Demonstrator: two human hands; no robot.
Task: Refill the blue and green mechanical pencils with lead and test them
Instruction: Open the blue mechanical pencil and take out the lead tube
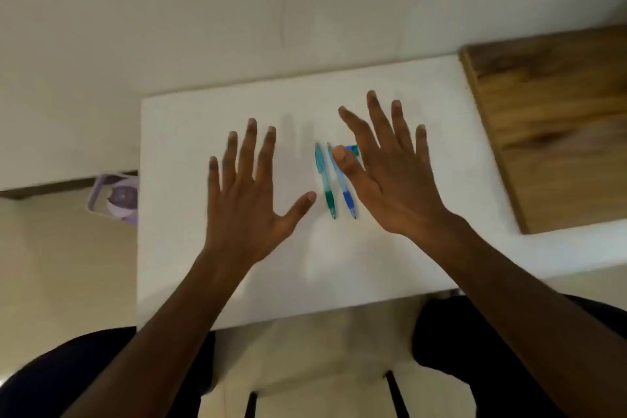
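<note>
Two mechanical pencils lie side by side on the white table [190, 275], tips toward me. The green pencil [325, 180] is on the left, the blue pencil [344, 189] on the right. A small blue-green item [352, 149], perhaps the lead case, peeks out behind my right thumb. My left hand [249, 193] is spread flat, palm down, left of the pencils and holds nothing. My right hand [390, 173] is spread with straight fingers over the area right of the pencils, its thumb above the blue pencil's upper half. Neither hand grips anything.
A wooden board or shelf [556, 119] adjoins the table on the right. A purple object [117, 197] sits on the floor left of the table. A pale wall stands behind. My dark-clothed knees and chair legs show below the table's near edge.
</note>
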